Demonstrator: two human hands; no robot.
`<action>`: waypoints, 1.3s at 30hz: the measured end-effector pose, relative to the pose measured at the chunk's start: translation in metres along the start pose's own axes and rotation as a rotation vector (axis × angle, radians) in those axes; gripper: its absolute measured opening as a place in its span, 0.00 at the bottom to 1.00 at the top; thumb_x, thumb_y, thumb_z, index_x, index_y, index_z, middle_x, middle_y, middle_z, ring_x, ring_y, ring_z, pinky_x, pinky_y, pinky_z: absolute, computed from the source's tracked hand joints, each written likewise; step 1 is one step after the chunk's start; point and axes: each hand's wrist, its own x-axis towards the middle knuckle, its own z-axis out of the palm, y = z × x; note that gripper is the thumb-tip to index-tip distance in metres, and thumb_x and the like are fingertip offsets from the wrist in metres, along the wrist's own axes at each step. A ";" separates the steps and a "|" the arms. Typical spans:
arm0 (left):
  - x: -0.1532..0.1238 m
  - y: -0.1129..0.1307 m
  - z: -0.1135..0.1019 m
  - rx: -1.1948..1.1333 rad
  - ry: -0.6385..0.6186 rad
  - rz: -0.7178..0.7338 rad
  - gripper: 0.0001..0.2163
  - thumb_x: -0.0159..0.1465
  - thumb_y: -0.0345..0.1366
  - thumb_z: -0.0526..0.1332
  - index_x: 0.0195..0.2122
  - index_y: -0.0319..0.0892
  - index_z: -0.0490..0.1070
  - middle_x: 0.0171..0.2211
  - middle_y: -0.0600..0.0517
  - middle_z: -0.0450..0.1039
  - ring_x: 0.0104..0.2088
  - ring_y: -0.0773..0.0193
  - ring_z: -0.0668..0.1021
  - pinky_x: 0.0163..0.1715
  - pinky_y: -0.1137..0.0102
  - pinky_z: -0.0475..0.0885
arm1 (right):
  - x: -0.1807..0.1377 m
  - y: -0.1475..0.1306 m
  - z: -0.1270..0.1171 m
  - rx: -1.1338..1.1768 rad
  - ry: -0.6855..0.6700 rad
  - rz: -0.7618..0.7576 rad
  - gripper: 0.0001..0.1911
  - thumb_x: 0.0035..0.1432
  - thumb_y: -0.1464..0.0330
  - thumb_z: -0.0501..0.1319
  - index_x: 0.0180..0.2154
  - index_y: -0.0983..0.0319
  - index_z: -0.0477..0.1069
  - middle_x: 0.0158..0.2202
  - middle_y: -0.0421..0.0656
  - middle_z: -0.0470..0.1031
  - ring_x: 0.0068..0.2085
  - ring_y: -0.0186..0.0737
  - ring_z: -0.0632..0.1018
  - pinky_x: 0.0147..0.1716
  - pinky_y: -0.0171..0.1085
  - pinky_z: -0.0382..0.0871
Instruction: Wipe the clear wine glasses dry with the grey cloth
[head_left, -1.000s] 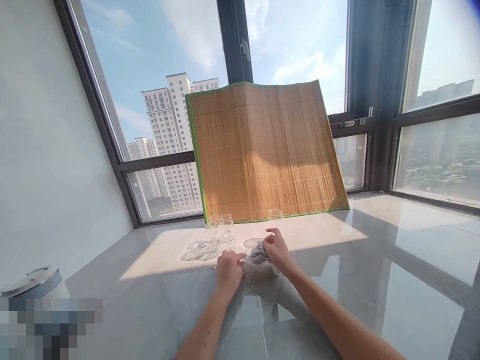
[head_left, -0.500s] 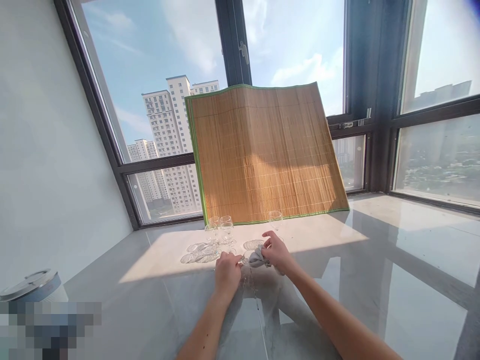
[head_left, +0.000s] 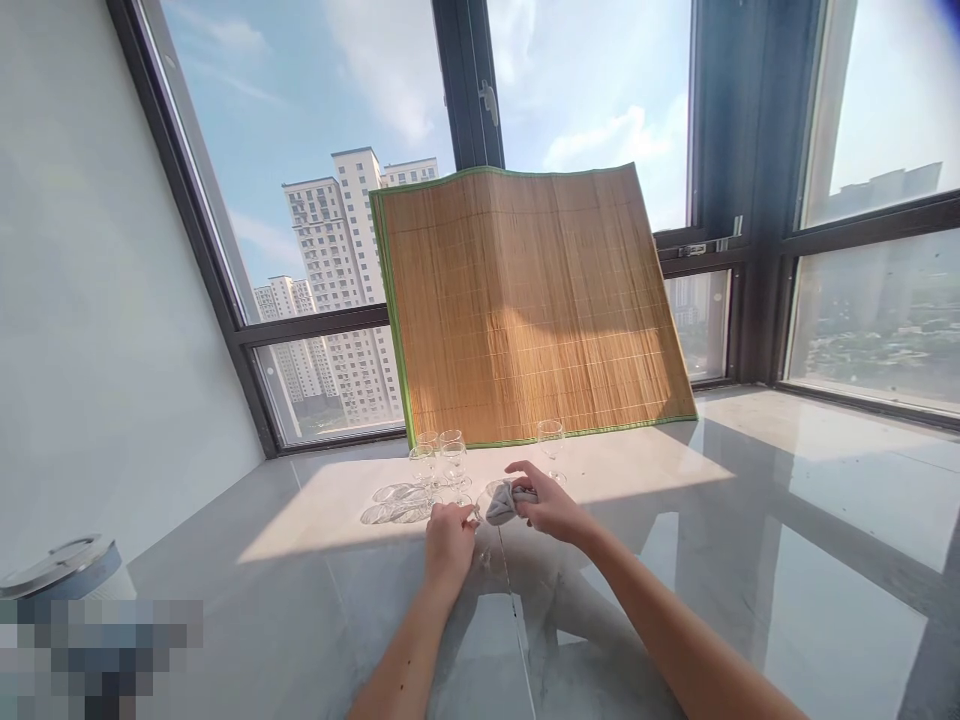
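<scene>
Your left hand (head_left: 448, 538) grips the stem end of a clear wine glass (head_left: 484, 510), lying roughly sideways with its bowl pointing right into the small grey cloth (head_left: 501, 503) your right hand (head_left: 550, 505) pinches closed around it. Both hover over a glossy grey marble surface (head_left: 750, 560). Three more clear stemmed glasses (head_left: 442, 462) stand just beyond, before a green-edged bamboo mat (head_left: 525, 310) leaning against tall windows.

Upright woven bamboo mat (head_left: 529, 310) stands at the rear of the polished stone bench (head_left: 750, 560), against the window. Three clear stemmed glasses (head_left: 442, 462) stand before its left part; a fourth clear stemmed glass (head_left: 550, 440) stands to their right.
</scene>
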 end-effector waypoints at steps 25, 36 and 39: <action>0.001 0.012 0.003 -0.446 0.083 -0.148 0.16 0.64 0.47 0.54 0.24 0.43 0.66 0.21 0.56 0.63 0.25 0.66 0.66 0.27 0.73 0.57 | 0.009 0.007 -0.003 0.241 0.666 0.114 0.23 0.41 0.70 0.58 0.44 0.59 0.62 0.32 0.39 0.74 0.19 0.32 0.70 0.19 0.34 0.64; -0.001 0.029 -0.009 -0.830 0.120 -0.191 0.23 0.57 0.57 0.61 0.21 0.43 0.57 0.19 0.60 0.54 0.22 0.72 0.58 0.22 0.75 0.55 | 0.002 0.015 0.052 0.557 0.157 0.274 0.32 0.36 0.71 0.64 0.47 0.57 0.58 0.31 0.36 0.72 0.26 0.37 0.74 0.24 0.37 0.70; -0.002 0.031 -0.008 -0.953 0.100 -0.243 0.24 0.54 0.58 0.63 0.21 0.43 0.57 0.18 0.60 0.54 0.21 0.73 0.58 0.22 0.75 0.55 | -0.001 0.013 0.049 0.616 0.118 0.304 0.34 0.36 0.72 0.64 0.48 0.56 0.57 0.32 0.36 0.71 0.25 0.36 0.74 0.24 0.36 0.68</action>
